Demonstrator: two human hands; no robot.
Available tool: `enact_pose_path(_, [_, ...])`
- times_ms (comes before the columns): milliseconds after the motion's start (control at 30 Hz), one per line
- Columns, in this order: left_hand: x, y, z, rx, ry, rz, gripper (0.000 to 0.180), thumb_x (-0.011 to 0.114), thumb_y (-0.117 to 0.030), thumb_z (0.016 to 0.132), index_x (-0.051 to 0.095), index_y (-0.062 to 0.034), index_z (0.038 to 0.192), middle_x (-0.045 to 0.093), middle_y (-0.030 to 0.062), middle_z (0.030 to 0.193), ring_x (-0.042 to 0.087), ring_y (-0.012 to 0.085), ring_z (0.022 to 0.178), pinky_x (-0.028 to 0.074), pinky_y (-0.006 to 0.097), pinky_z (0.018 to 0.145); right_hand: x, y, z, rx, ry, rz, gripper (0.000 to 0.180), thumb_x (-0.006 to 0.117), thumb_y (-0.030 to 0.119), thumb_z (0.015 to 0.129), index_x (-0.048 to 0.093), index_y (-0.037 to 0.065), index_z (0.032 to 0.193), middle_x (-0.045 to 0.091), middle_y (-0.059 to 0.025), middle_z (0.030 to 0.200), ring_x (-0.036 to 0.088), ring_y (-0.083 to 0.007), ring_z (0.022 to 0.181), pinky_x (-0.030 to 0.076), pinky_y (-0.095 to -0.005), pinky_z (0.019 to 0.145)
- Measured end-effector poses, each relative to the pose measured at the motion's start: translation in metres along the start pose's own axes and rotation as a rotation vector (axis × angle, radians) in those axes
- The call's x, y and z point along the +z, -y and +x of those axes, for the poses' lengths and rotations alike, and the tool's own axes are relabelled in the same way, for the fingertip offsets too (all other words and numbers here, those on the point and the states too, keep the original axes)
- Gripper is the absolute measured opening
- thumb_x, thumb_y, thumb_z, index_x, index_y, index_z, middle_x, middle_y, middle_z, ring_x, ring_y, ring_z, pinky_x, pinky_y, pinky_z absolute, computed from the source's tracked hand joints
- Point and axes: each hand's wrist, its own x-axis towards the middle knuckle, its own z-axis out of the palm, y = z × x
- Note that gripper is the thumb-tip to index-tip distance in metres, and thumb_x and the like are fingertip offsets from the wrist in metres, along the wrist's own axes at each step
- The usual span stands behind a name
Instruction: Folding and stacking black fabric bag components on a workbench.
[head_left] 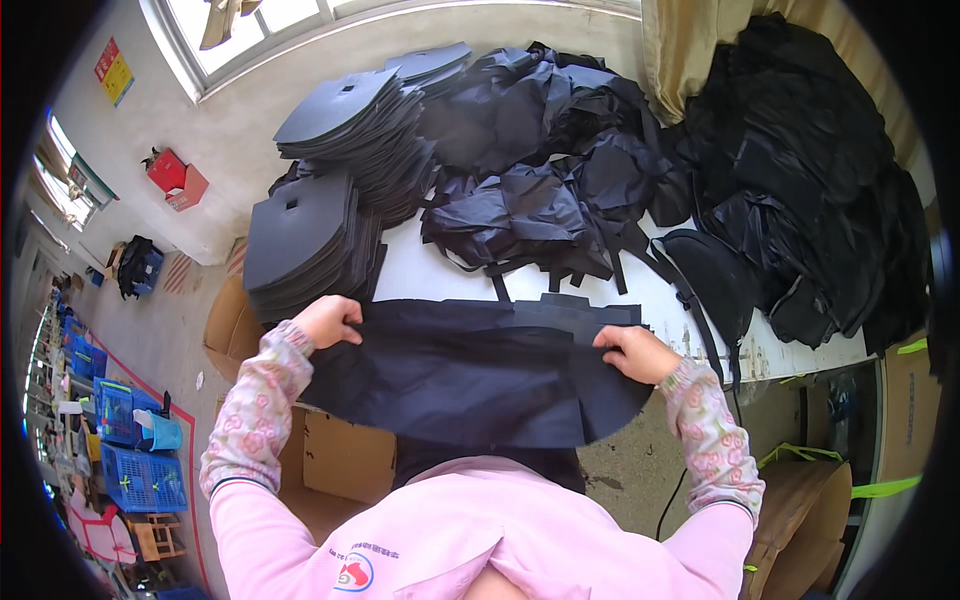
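A wide piece of black fabric (450, 375) is stretched between my two hands at the table's near edge, its lower part hanging over toward my body. My left hand (330, 322) is closed on its upper left corner. Over at the right end, my right hand (637, 353) pinches the cloth between thumb and fingers. Behind the cloth, part of a flat dark panel (575, 310) shows on the white tabletop (400, 262); whether it is joined to the fabric I cannot tell.
Stacks of dark sheets (300, 235) stand at the table's left. Crumpled black fabric pieces (520, 210) cover its back, and a tall heap of black bags (800, 170) fills the right. Cardboard boxes (345, 455) sit below the left edge. Blue crates (145, 480) line the floor farther left.
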Motion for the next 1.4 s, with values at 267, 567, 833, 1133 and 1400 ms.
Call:
enact_pose_path(267, [0.036,-0.032,0.055,-0.124,-0.117,0.183,0.032,0.082,-0.016,0.073,0.07,-0.0073,0.101,0.07,0.016,0.098,0.067,0.0362,0.097,0.053,0.044,0.082,0.024,-0.003,0.016,0.0,-0.287,-0.54,0.034,0.061,0.007,0.084,0.062,0.006,0.118,0.062,-0.015,0.123,0.057,-0.0307,0.119,0.044,-0.0435,0.101])
enact_pose_path(567, [0.045,-0.013,0.057,-0.19,-0.168,0.271,0.027,0.079,-0.014,0.075,0.068,-0.007,0.099,0.071,0.016,0.095,0.066,0.0368,0.094,0.053,0.045,0.079,0.091,-0.005,0.022,-0.347,-0.026,-0.507,0.082,0.053,0.059,0.091,0.033,0.008,0.152,0.028,-0.0129,0.16,0.022,-0.0295,0.15,0.017,-0.0475,0.122])
enact_pose_path(833, [-0.013,-0.015,0.001,-0.145,-0.158,0.081,0.025,0.079,-0.011,0.075,0.068,-0.0032,0.096,0.071,0.0148,0.088,0.068,0.0329,0.085,0.054,0.041,0.073,0.084,-0.005,0.028,-0.343,0.027,-0.453,0.082,0.048,0.064,0.092,0.034,0.01,0.152,0.026,-0.012,0.161,0.016,-0.0285,0.152,0.012,-0.048,0.123])
enact_pose_path(1133, [-0.015,-0.15,-0.002,0.493,-0.139,-0.214,0.024,0.074,-0.016,0.082,0.062,-0.0072,0.102,0.066,0.0139,0.082,0.066,0.0335,0.077,0.052,0.04,0.069,0.028,0.147,0.086,-0.329,-0.059,1.022,0.069,0.072,0.003,0.084,0.042,0.006,0.146,0.064,-0.0117,0.118,0.065,-0.0191,0.091,0.052,-0.0319,0.082])
enact_pose_path(1400, [-0.045,-0.066,-0.006,0.173,-0.526,-0.846,0.018,0.071,-0.002,0.087,0.059,-0.0043,0.101,0.059,-0.0043,0.077,0.052,0.0008,0.065,0.046,0.019,0.059,0.062,0.111,0.104,-0.246,-0.072,0.829,0.041,0.066,-0.003,0.087,0.059,0.001,0.127,0.063,-0.0054,0.094,0.063,-0.0104,0.078,0.053,-0.0286,0.074])
